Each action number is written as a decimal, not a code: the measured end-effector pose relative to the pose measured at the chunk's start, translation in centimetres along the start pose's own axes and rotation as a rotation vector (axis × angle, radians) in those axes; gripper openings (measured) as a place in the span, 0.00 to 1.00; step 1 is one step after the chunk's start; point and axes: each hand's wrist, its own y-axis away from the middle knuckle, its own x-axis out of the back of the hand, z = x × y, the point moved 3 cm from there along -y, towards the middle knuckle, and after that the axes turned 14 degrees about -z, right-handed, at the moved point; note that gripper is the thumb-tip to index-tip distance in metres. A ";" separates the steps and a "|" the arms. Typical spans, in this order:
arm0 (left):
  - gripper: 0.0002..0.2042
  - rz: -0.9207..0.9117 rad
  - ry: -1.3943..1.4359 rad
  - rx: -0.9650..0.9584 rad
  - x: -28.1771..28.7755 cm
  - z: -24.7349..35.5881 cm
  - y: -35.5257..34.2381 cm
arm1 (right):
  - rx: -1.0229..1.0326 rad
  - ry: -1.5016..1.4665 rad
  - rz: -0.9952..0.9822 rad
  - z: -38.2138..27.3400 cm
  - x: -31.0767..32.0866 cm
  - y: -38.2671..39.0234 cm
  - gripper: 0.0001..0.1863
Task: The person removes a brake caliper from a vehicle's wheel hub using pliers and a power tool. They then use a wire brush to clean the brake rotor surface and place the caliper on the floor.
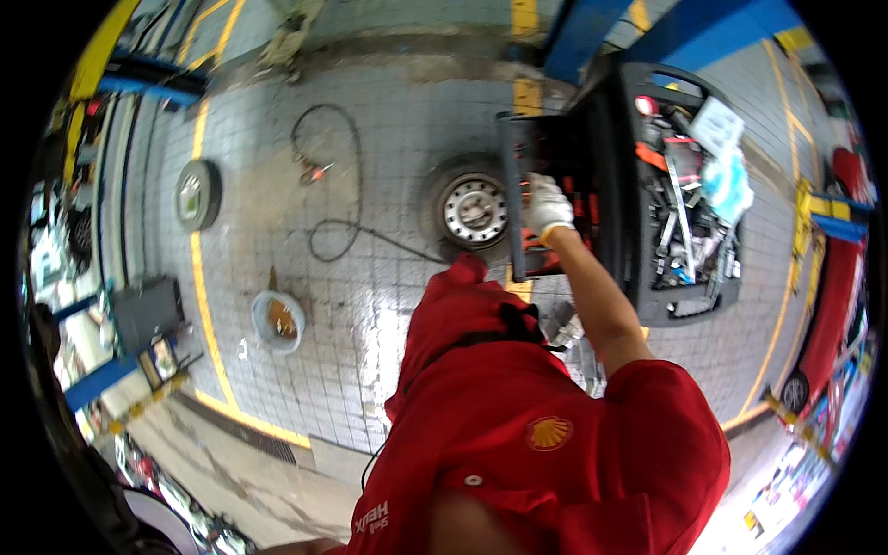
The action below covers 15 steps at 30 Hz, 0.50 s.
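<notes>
My right hand [548, 205], in a white glove, reaches into an open drawer [513, 264] of a black tool cart. Its fingers are curled among red and orange items; what they grip is hidden. The cart's top tray [686, 310] holds several metal tools, a clear plastic case [714, 125] and light blue material [726, 185]. A tyre on a steel wheel [474, 209] lies flat beside the drawer, just left of my hand. My left hand is out of sight; only part of that arm shows at the lower edge.
A second tyre [197, 196], a looped black hose [359, 176] and a bucket with brown liquid [277, 322] are on the tiled floor to my left. Blue lift posts [578, 37] rise at the back. A red car [819, 314] is at the far right.
</notes>
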 end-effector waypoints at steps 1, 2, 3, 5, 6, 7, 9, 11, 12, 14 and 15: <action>0.23 0.009 0.001 -0.005 1.0 -0.6 0.0 | -0.027 -0.042 -0.033 1.1 -1.3 -0.3 0.25; 0.23 0.013 -0.002 -0.011 1.6 -1.1 0.1 | -0.096 -0.029 -0.068 3.5 -4.6 -2.1 0.26; 0.23 0.026 -0.002 -0.018 2.2 -1.8 0.3 | -0.171 -0.051 -0.098 4.2 -6.1 -2.5 0.26; 0.23 0.048 -0.016 -0.003 4.4 -2.8 1.6 | -0.241 0.006 -0.166 5.6 -8.4 -3.4 0.28; 0.23 0.060 -0.018 -0.015 4.6 -3.5 1.6 | -0.289 0.005 -0.175 7.2 -11.1 -4.9 0.28; 0.23 0.069 -0.022 -0.026 4.9 -3.9 1.5 | -0.351 0.043 -0.180 7.9 -12.9 -5.7 0.29; 0.23 0.084 -0.034 -0.047 5.5 -5.1 1.9 | -0.371 0.107 -0.170 8.7 -15.8 -6.3 0.29; 0.24 0.092 -0.058 -0.060 6.1 -6.1 1.8 | -0.390 0.087 -0.150 9.2 -18.5 -6.6 0.30; 0.24 0.096 -0.068 -0.061 6.4 -6.6 1.9 | -0.344 0.116 -0.113 9.1 -19.7 -6.5 0.31; 0.24 0.111 -0.110 -0.069 6.7 -7.6 2.1 | -0.314 0.105 -0.109 8.3 -21.0 -6.5 0.32; 0.24 0.123 -0.142 -0.075 6.9 -7.4 2.1 | -0.310 0.097 -0.118 7.7 -21.2 -6.6 0.33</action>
